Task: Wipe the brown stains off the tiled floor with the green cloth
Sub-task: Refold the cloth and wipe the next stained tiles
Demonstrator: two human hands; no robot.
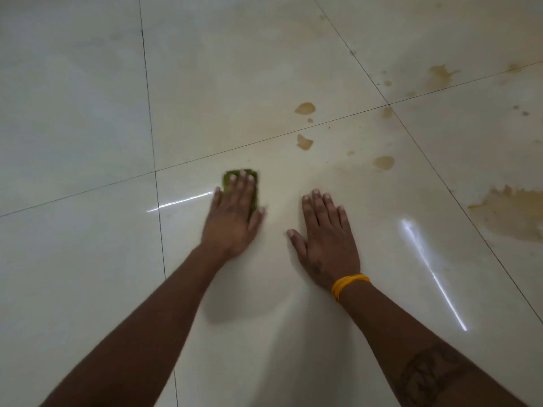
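Both hands lie flat on the glossy cream tiled floor (88, 127), seen from the head camera. Fingers straight and close together, the left hand (233, 215) presses down on a small green rectangular cloth (227, 179); the right hand (326, 239) rests palm-down on bare tile with its fingers straight and slightly spread, thumb out to the side, holding nothing. A band of yellow threads (348, 284) circles the right wrist.

The green cloth looks folded into a compact pad, olive to bright green, its surface darker near the fingers. It sits on the tile just below a dark grout line, near where two grout lines cross.

Most of the cloth is hidden under the left hand's fingers and palm; only its far edge, its left strip and a sliver by the thumb show. The left hand and the cloth are blurred, so the cloth's texture and exact outline are hard to make out. Both forearms are cut off by the bottom edge.

The cloth pokes out beyond the left fingertips and to their left. Brown stains (304, 142) lie well apart from it, up and to the right: small drops near the grout line, a paler splash (439, 76) farther off, and a large ragged patch (511, 211) at the right edge, partly cut off.
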